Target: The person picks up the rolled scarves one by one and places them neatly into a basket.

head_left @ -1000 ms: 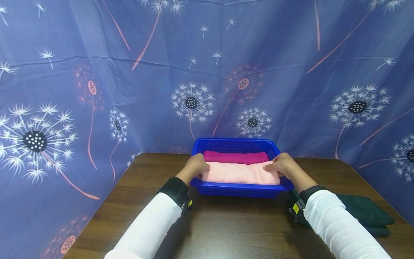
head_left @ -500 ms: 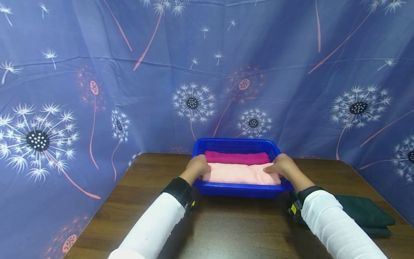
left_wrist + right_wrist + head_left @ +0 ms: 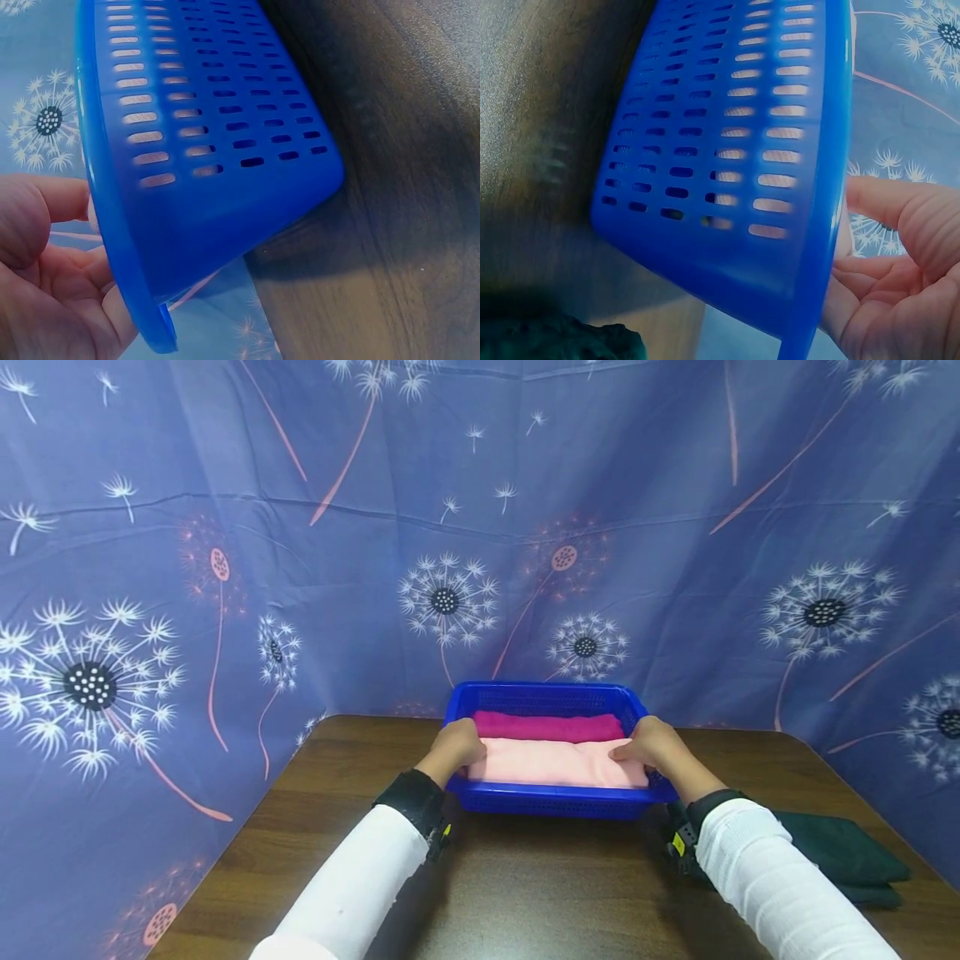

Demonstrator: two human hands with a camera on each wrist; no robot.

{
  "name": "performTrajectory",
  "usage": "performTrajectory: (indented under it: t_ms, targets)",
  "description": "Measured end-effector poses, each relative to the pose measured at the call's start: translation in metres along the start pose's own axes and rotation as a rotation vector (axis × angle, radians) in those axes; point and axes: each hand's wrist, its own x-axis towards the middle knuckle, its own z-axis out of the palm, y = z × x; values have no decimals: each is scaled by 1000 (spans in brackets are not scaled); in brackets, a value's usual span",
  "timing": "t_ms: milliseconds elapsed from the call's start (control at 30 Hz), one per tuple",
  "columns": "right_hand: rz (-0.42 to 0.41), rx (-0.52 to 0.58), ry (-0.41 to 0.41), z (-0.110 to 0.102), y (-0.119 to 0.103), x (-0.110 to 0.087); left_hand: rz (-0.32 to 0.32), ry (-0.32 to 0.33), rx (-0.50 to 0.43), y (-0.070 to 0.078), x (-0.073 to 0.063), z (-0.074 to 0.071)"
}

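Observation:
In the head view a folded pale pink cloth (image 3: 558, 763) lies in the front half of a blue plastic basket (image 3: 555, 802). Behind it in the same basket sits a rolled or folded magenta cloth (image 3: 551, 727). My left hand (image 3: 456, 745) grips the pink cloth's left end, and my right hand (image 3: 654, 745) grips its right end with the thumb on top. The other fingertips are mostly hidden by cloth and rim. From the left wrist, the left hand (image 3: 52, 262) shows curled fingers behind the basket rim; the right hand (image 3: 900, 262) appears likewise in the right wrist view.
A folded dark green cloth (image 3: 840, 852) lies on the right of the brown wooden table (image 3: 540, 877), partly behind the right forearm. A blue dandelion-print curtain (image 3: 337, 568) hangs at the table's back and left.
The left hand and the pink cloth's left end sit very slightly lower than a second ago. Both hands keep their grip; the view shifts a little.

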Motion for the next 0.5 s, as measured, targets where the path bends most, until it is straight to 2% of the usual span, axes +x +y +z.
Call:
performTrajectory:
  t_ms: [267, 400, 500]
  targets:
    - [-35, -18, -8, -7, -1, -8, -8, -2, -59, -1, -5, -8]
    - [-44, 45, -26, -14, 1, -14, -13, 1, -95, -1, -9, -17]
    - [-51, 122, -49, -20, 4, -18, 11, 26, -91, -2, -14, -26]
